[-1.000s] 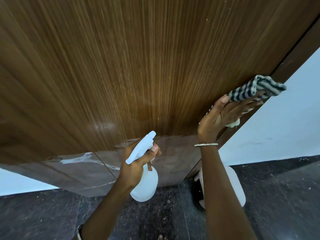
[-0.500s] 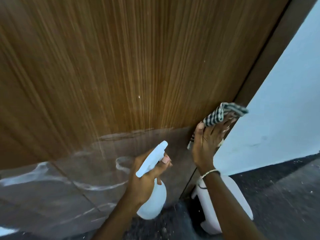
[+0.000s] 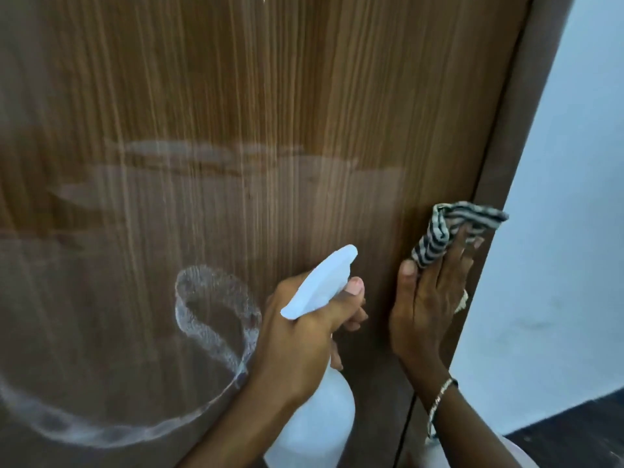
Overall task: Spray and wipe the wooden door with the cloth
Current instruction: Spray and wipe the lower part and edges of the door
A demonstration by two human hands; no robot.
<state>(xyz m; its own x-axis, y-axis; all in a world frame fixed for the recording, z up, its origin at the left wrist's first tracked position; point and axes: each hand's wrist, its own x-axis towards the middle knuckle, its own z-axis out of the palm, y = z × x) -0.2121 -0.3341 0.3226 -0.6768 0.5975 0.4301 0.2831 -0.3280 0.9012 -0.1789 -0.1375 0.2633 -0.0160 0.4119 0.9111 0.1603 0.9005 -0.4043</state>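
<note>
At the lower right of the wooden door [image 3: 236, 113], the cloth [image 3: 439, 234] is pressed flat against the panel by the right hand [image 3: 429, 298]. Its fingers are laid out straight and its thumb is spread to the left. The striped black-and-white cloth is trapped under the fingertips, and its loose upper fold is bunched above them and overlaps the door frame [image 3: 506, 146]. A thin bracelet [image 3: 439, 400] is worn at that wrist.

Just to the left, a white spray bottle [image 3: 320, 420] is gripped by the left hand [image 3: 297, 336], with the fingers curled round the neck and the thumb laid along the side of the trigger head. The nozzle is pointed up and to the right, close to the door. How far the trigger is pulled cannot be told. The two hands are held near each other but apart.

Farther left on the panel, a white trail of spray [image 3: 209, 305] is seen — a closed loop beside the bottle, running down into a long curve that sweeps toward the lower left edge of the view. Faint horizontal smears are visible higher up across the vertical grain.

To the right of the frame, a pale blue-white wall [image 3: 567, 231] is shown, with a strip of dark floor [image 3: 574, 423] at its foot. Much of the door is blurred.
</note>
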